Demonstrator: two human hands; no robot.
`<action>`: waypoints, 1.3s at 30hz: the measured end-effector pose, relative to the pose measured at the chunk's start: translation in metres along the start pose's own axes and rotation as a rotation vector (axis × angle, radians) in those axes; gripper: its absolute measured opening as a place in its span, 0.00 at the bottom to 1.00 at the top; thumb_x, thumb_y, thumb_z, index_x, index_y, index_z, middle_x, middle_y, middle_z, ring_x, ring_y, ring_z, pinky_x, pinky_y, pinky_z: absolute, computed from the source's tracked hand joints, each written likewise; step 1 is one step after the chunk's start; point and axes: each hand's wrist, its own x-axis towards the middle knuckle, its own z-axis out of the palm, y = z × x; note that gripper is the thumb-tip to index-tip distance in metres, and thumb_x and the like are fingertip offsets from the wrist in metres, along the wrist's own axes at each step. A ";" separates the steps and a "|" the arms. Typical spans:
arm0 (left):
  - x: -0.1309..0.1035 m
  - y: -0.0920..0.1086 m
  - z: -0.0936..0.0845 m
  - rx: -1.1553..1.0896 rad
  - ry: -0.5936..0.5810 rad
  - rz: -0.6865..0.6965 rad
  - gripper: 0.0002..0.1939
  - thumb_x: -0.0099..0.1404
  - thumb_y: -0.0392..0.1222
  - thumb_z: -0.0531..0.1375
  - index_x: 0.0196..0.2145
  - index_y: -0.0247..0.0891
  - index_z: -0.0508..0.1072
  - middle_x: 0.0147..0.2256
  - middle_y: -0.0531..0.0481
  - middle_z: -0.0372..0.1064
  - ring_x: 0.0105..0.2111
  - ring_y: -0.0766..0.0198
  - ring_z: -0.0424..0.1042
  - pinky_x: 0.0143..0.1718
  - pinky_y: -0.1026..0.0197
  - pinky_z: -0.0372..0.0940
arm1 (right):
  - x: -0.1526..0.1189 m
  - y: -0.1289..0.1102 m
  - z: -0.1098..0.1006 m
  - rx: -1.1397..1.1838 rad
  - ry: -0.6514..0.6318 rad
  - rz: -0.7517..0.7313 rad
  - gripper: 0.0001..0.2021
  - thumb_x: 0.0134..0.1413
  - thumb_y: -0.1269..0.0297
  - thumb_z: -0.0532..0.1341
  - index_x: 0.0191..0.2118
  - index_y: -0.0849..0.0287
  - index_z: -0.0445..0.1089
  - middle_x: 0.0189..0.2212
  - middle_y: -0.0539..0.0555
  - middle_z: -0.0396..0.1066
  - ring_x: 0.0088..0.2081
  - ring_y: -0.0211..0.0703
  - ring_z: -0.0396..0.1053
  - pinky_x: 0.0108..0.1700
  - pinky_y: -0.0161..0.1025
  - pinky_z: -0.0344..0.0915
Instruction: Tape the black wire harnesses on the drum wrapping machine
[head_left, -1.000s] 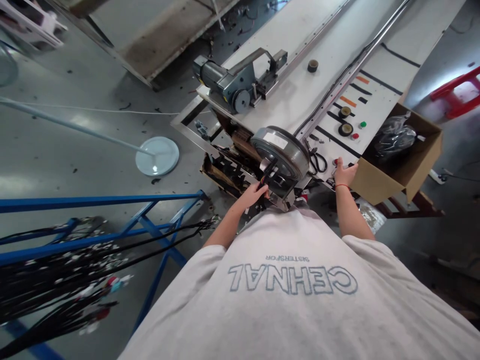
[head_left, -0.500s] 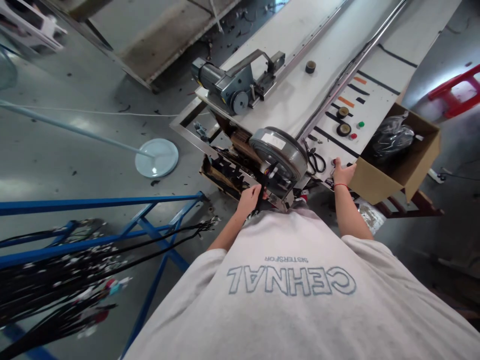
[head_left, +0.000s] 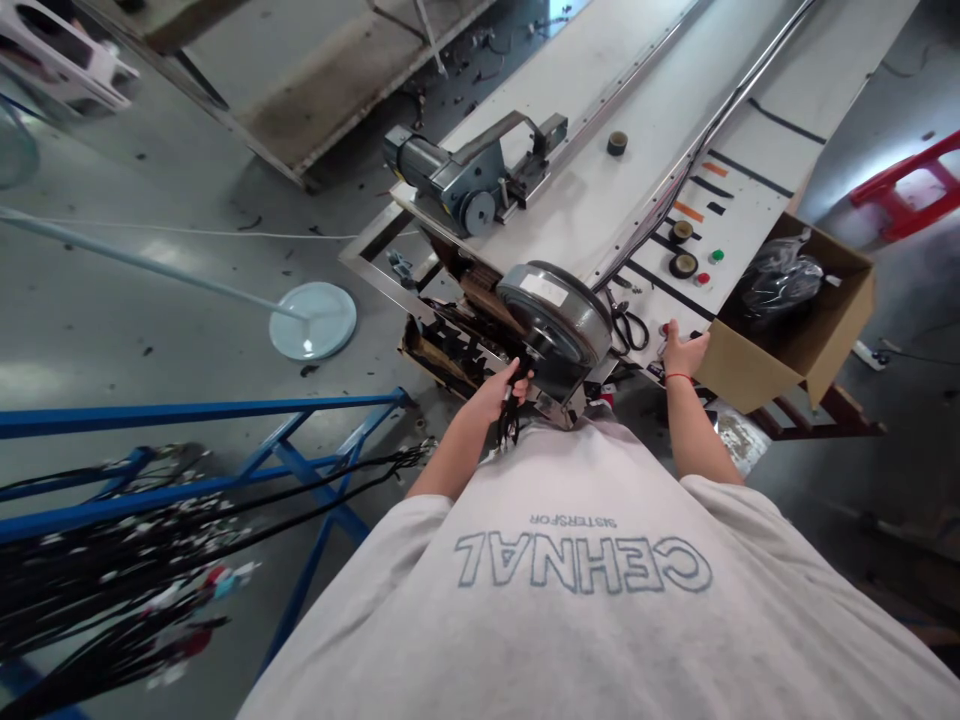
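My left hand [head_left: 498, 394] is closed around a bundle of black wires [head_left: 509, 420], whose loose ends hang below the fingers toward my shirt. Right beside it is a round grey metal drum [head_left: 556, 312] with a white label, at the near end of the long workbench [head_left: 570, 215]. My right hand [head_left: 684, 354] rests at the bench's near edge, its thumb by a small red button [head_left: 664, 330] and its fingers spread. Whether the thumb presses the button I cannot tell. Black-handled scissors [head_left: 630, 328] lie between the drum and that hand.
An open cardboard box [head_left: 832, 330] with a plastic-wrapped bundle stands right of my right hand. Tape rolls [head_left: 682, 265] lie on the bench. A motor unit [head_left: 457, 180] is mounted at its left. A blue rack [head_left: 187, 412] with many black cables stands at left.
My left hand has shifted slightly by the drum, and black wire ends now hang below it. My right hand stays at the bench edge with little change.
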 end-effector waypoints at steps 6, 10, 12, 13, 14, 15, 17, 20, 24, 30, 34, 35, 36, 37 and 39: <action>0.001 0.005 -0.011 -0.251 -0.095 -0.187 0.20 0.74 0.50 0.53 0.27 0.34 0.68 0.15 0.63 0.45 0.11 0.77 0.45 0.16 0.73 0.54 | 0.000 -0.009 -0.008 -0.040 -0.010 -0.013 0.42 0.55 0.49 0.62 0.66 0.73 0.51 0.64 0.78 0.55 0.67 0.64 0.54 0.66 0.58 0.53; 0.005 0.005 -0.016 -0.268 -0.112 -0.214 0.23 0.76 0.49 0.48 0.26 0.34 0.68 0.14 0.64 0.42 0.11 0.77 0.43 0.16 0.73 0.54 | 0.001 -0.046 -0.022 -0.081 -0.016 -0.272 0.37 0.54 0.57 0.63 0.65 0.69 0.54 0.65 0.74 0.53 0.68 0.63 0.50 0.65 0.61 0.53; 0.008 0.007 -0.018 -0.250 -0.131 -0.225 0.24 0.76 0.49 0.47 0.26 0.34 0.67 0.14 0.64 0.41 0.11 0.77 0.42 0.16 0.73 0.55 | -0.005 -0.080 -0.025 0.012 -0.178 -0.486 0.30 0.59 0.57 0.59 0.62 0.68 0.58 0.61 0.71 0.60 0.63 0.59 0.58 0.62 0.58 0.59; 0.009 0.008 -0.019 -0.231 -0.143 -0.225 0.24 0.76 0.49 0.48 0.25 0.34 0.67 0.14 0.64 0.41 0.11 0.77 0.41 0.16 0.72 0.55 | -0.010 -0.100 -0.024 0.066 -0.294 -0.592 0.26 0.61 0.56 0.57 0.60 0.67 0.61 0.57 0.69 0.64 0.59 0.56 0.63 0.60 0.56 0.62; 0.011 0.009 -0.020 -0.205 -0.155 -0.223 0.24 0.75 0.50 0.50 0.25 0.35 0.67 0.14 0.64 0.40 0.11 0.77 0.41 0.16 0.72 0.55 | -0.016 -0.122 -0.021 0.110 -0.406 -0.685 0.23 0.63 0.54 0.55 0.56 0.65 0.63 0.53 0.66 0.68 0.55 0.52 0.66 0.57 0.53 0.65; 0.012 0.010 -0.021 -0.174 -0.165 -0.215 0.23 0.74 0.51 0.52 0.24 0.35 0.66 0.14 0.64 0.40 0.11 0.77 0.40 0.16 0.72 0.55 | -0.023 -0.143 -0.016 0.138 -0.497 -0.758 0.20 0.65 0.53 0.54 0.53 0.64 0.65 0.49 0.63 0.70 0.51 0.49 0.68 0.55 0.51 0.67; 0.013 0.011 -0.020 -0.114 -0.171 -0.194 0.23 0.73 0.52 0.54 0.24 0.35 0.65 0.14 0.64 0.40 0.11 0.77 0.40 0.16 0.72 0.56 | -0.041 -0.184 -0.001 0.153 -0.597 -0.846 0.19 0.64 0.49 0.56 0.45 0.62 0.68 0.42 0.59 0.71 0.45 0.44 0.69 0.53 0.47 0.68; 0.010 0.009 -0.014 -0.055 -0.120 -0.136 0.24 0.73 0.53 0.53 0.24 0.35 0.66 0.14 0.64 0.42 0.11 0.77 0.42 0.16 0.72 0.55 | -0.068 -0.228 0.025 0.107 -0.677 -0.900 0.21 0.60 0.43 0.60 0.38 0.60 0.68 0.34 0.53 0.70 0.40 0.42 0.69 0.51 0.46 0.70; 0.001 -0.005 -0.002 -0.041 0.021 0.057 0.24 0.70 0.57 0.55 0.25 0.35 0.69 0.15 0.59 0.52 0.14 0.74 0.52 0.18 0.70 0.57 | -0.080 -0.227 0.031 0.044 -0.689 -0.919 0.23 0.68 0.44 0.49 0.36 0.59 0.67 0.33 0.51 0.68 0.45 0.43 0.70 0.53 0.47 0.67; -0.003 -0.025 0.005 -0.048 0.121 0.203 0.25 0.68 0.60 0.57 0.26 0.35 0.69 0.16 0.57 0.58 0.15 0.73 0.55 0.20 0.68 0.58 | -0.036 -0.106 -0.033 -0.187 -0.425 -0.685 0.17 0.66 0.57 0.48 0.35 0.60 0.70 0.40 0.63 0.72 0.52 0.56 0.68 0.60 0.56 0.60; -0.001 -0.024 0.003 -0.032 0.132 0.165 0.26 0.66 0.62 0.58 0.24 0.36 0.68 0.15 0.58 0.57 0.15 0.74 0.53 0.21 0.66 0.58 | -0.031 -0.028 -0.054 -0.439 -0.440 -0.602 0.15 0.61 0.61 0.52 0.39 0.62 0.74 0.46 0.66 0.74 0.58 0.57 0.65 0.61 0.53 0.61; -0.001 -0.023 0.002 -0.026 0.136 0.151 0.26 0.66 0.62 0.59 0.24 0.36 0.67 0.15 0.58 0.57 0.14 0.73 0.53 0.21 0.66 0.59 | -0.034 -0.018 -0.053 -0.412 -0.433 -0.622 0.16 0.61 0.60 0.53 0.44 0.62 0.74 0.50 0.65 0.73 0.59 0.56 0.65 0.60 0.52 0.62; -0.001 -0.021 0.002 -0.021 0.142 0.138 0.26 0.66 0.62 0.59 0.24 0.36 0.67 0.15 0.58 0.57 0.14 0.73 0.53 0.21 0.66 0.59 | -0.038 -0.010 -0.051 -0.378 -0.403 -0.639 0.18 0.60 0.59 0.53 0.49 0.62 0.73 0.53 0.65 0.72 0.59 0.55 0.65 0.60 0.51 0.62; -0.002 -0.020 0.002 -0.018 0.149 0.127 0.26 0.66 0.62 0.59 0.24 0.36 0.67 0.14 0.58 0.56 0.14 0.73 0.53 0.21 0.66 0.59 | -0.042 -0.006 -0.048 -0.354 -0.361 -0.650 0.21 0.60 0.58 0.53 0.53 0.63 0.71 0.56 0.65 0.70 0.59 0.55 0.65 0.60 0.51 0.62; -0.005 -0.018 0.002 -0.020 0.166 0.110 0.25 0.66 0.60 0.59 0.23 0.35 0.68 0.14 0.58 0.56 0.14 0.74 0.53 0.21 0.67 0.59 | -0.048 -0.004 -0.043 -0.349 -0.274 -0.670 0.25 0.60 0.57 0.53 0.59 0.65 0.68 0.60 0.66 0.66 0.59 0.55 0.64 0.60 0.51 0.61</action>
